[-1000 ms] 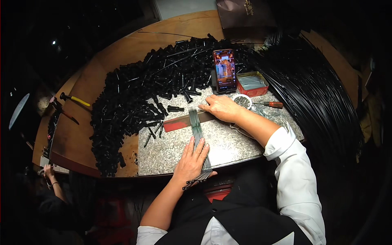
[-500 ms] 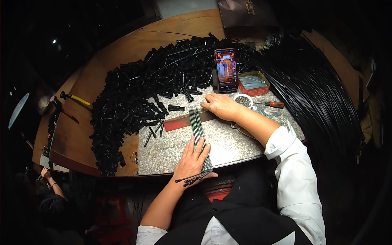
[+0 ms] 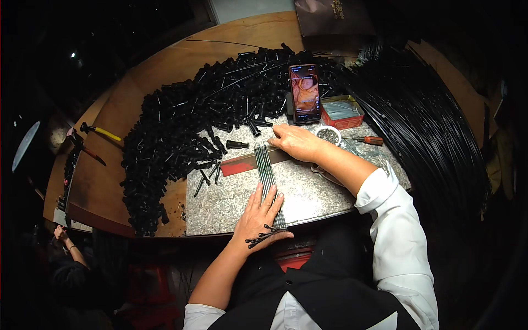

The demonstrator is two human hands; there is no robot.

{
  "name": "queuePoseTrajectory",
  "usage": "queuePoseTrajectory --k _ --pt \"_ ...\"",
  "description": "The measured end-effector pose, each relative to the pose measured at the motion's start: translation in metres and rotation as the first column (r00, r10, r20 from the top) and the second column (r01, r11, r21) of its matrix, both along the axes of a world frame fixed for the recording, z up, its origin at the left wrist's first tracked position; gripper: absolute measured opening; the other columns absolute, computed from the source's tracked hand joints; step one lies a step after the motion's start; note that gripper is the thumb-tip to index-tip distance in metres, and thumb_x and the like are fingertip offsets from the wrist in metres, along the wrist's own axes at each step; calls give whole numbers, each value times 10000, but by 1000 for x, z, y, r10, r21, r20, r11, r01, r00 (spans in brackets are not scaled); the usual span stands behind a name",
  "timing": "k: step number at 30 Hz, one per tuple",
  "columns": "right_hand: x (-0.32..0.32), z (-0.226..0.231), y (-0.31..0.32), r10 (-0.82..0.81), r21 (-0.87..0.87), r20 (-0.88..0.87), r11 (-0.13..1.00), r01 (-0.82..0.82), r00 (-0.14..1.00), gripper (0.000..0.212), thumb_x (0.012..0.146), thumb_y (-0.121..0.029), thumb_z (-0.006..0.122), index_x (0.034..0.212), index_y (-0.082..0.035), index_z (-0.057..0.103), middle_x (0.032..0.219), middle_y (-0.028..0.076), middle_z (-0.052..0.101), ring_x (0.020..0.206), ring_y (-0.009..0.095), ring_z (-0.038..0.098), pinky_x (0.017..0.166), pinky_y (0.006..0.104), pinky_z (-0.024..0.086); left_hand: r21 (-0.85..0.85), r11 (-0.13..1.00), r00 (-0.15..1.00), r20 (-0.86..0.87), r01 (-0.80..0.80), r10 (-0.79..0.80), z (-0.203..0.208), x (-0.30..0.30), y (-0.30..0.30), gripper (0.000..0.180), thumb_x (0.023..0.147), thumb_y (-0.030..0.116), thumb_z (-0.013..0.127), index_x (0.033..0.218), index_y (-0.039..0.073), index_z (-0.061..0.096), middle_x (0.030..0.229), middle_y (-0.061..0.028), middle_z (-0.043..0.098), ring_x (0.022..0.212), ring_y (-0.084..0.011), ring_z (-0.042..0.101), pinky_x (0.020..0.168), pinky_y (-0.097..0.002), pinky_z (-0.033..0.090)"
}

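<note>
My left hand [image 3: 257, 220] lies flat, fingers stretched out, on a row of thin metal rods [image 3: 264, 170] on the speckled stone slab [image 3: 220, 212]. The rods' black bent ends [image 3: 264, 235] cross the base of that hand near the slab's front edge. Under the far part of the rods lies a flat red and brown bar [image 3: 237, 166]. At the far tips of the rods is my right hand [image 3: 297, 143], palm down, with its fingers curled and pressed together. Whatever its fingertips hold is too small or hidden to make out.
A large heap of black tubular parts [image 3: 181, 118] curves round the slab. A phone [image 3: 305, 93] stands behind it, beside a red box of thin rods [image 3: 341, 113], a white tub [image 3: 328, 135] and a screwdriver [image 3: 369, 141]. Long black rods [image 3: 429, 121] lie right; a yellow-handled hammer [image 3: 104, 133] left.
The rods' black ends have turned and shifted slightly right and up across my left hand. My right hand has moved a little to the left. The phone's picture differs.
</note>
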State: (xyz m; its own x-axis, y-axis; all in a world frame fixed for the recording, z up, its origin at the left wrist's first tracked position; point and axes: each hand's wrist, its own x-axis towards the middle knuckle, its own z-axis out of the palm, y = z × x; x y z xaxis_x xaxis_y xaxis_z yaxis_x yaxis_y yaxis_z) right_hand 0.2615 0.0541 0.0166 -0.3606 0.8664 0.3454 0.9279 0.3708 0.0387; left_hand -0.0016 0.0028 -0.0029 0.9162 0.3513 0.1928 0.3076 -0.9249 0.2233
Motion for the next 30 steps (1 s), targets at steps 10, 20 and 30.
queuePoseTrajectory --k 10,20,30 --pt "1 0 2 44 36 27 998 -44 999 322 844 -125 499 1132 -113 643 939 97 526 944 258 556 797 356 488 -21 1000 1000 -17 -18 18 6 1 -1 995 636 591 738 1370 11 397 1466 -256 261 1385 -438 179 1121 -494 220" --pt "-6 1 -1 57 19 -92 998 -55 994 197 858 -140 504 959 -22 624 965 152 538 961 302 556 831 393 484 8 1000 999 36 -7 7 3 2 -2 974 625 556 755 1348 -4 420 1443 -264 298 1367 -445 225 1115 -490 240" --pt "33 21 -20 -169 114 -48 978 173 985 130 758 -59 542 880 -31 575 896 148 538 868 330 587 720 404 505 1 1000 999 47 -8 8 3 1 -3 947 642 558 747 1332 -11 435 1426 -269 322 1361 -449 236 1107 -492 255"
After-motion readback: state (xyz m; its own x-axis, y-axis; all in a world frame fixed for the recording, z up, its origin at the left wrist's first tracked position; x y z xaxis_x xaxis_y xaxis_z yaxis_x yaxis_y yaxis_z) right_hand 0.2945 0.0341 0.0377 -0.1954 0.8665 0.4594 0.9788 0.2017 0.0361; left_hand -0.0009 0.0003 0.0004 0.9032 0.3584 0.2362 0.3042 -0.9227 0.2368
